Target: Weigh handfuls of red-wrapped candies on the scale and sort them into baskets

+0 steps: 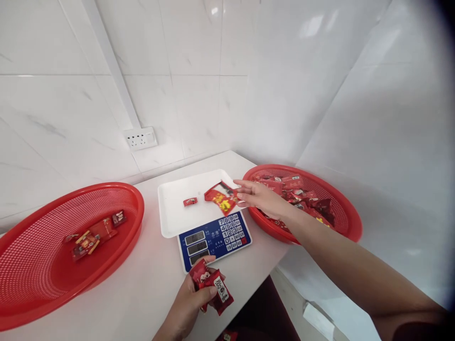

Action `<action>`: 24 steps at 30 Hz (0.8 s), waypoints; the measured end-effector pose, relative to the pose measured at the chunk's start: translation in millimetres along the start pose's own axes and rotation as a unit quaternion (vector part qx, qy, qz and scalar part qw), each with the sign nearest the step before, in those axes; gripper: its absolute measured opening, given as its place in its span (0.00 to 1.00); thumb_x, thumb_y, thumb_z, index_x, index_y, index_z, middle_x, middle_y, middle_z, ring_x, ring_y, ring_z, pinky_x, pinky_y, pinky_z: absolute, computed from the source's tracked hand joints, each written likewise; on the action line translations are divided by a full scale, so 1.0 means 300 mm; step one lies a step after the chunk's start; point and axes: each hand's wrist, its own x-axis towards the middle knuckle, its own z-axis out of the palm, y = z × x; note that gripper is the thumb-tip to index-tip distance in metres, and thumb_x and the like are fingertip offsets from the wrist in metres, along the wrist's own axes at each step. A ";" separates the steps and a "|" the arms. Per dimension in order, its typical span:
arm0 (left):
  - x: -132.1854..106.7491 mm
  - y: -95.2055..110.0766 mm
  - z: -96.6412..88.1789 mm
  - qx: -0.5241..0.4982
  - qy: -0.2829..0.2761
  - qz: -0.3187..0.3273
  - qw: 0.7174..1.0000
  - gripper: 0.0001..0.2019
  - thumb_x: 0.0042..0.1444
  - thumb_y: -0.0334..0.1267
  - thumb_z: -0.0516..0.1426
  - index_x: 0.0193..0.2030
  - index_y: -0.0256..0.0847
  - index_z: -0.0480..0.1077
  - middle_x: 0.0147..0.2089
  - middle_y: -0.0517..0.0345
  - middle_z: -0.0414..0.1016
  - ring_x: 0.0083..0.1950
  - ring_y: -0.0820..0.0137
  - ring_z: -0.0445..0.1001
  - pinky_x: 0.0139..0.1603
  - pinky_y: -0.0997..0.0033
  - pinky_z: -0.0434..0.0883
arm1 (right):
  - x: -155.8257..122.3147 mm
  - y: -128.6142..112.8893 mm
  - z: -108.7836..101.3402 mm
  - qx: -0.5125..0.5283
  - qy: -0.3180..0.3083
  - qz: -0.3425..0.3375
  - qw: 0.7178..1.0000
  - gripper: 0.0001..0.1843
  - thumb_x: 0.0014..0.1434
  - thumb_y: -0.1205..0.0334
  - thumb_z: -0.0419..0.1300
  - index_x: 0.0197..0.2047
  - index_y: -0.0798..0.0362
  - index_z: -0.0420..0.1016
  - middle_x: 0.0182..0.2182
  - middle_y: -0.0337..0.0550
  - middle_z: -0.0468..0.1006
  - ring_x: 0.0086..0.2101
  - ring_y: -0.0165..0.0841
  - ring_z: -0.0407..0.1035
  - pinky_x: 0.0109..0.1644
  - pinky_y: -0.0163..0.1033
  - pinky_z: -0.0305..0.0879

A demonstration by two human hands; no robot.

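Note:
My left hand (190, 303) is near the table's front edge, closed around several red candy packets (213, 286). My right hand (261, 198) reaches over the right edge of the white scale tray (174, 220), fingers stretched out and touching a larger red packet (222, 199) that lies on the tray. A small red candy (190, 201) rests alone near the tray's middle. The scale's blue keypad panel (216, 239) faces me, just beyond my left hand.
A red mesh basket (341, 208) full of red candy packets stands at the right, under my right forearm. Another red mesh basket (21, 279) at the left holds a few packets (94, 234). A wall socket (141, 138) sits on the tiled wall behind.

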 end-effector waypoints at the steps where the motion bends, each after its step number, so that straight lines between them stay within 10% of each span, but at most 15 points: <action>1: 0.001 -0.001 0.000 0.001 0.004 0.002 1.000 0.32 0.41 0.40 0.66 0.54 0.42 0.62 0.40 0.52 0.75 0.37 0.65 0.72 0.37 0.68 0.69 | 0.011 0.009 0.024 0.014 -0.011 -0.006 1.000 0.28 0.56 0.63 0.56 0.60 0.51 0.58 0.48 0.48 0.73 0.44 0.36 0.70 0.43 0.42 0.72; 14: 0.002 -0.010 0.003 0.007 -0.001 -0.006 1.000 0.33 0.38 0.41 0.66 0.53 0.43 0.63 0.39 0.54 0.74 0.37 0.65 0.72 0.36 0.69 0.68 | 0.050 0.033 0.258 -0.387 -0.119 -0.222 0.887 0.28 0.62 0.47 0.47 0.60 0.53 0.60 0.59 0.46 0.63 0.62 0.44 0.41 0.63 0.54 0.42; 19: 0.003 -0.005 0.005 0.007 0.002 0.006 1.000 0.32 0.38 0.40 0.66 0.52 0.44 0.62 0.38 0.55 0.75 0.36 0.66 0.72 0.35 0.70 0.68 | 0.103 0.060 0.278 -0.414 -0.075 -0.188 0.888 0.28 0.63 0.50 0.45 0.62 0.54 0.55 0.61 0.48 0.57 0.63 0.44 0.40 0.63 0.55 0.39; 24: 0.002 -0.004 0.008 -0.018 0.004 0.011 1.000 0.31 0.39 0.39 0.66 0.52 0.43 0.61 0.39 0.54 0.74 0.37 0.66 0.72 0.36 0.68 0.68 | -0.029 0.062 0.237 -0.303 -0.050 -0.207 0.929 0.25 0.63 0.50 0.45 0.60 0.51 0.59 0.59 0.47 0.62 0.60 0.39 0.49 0.61 0.48 0.50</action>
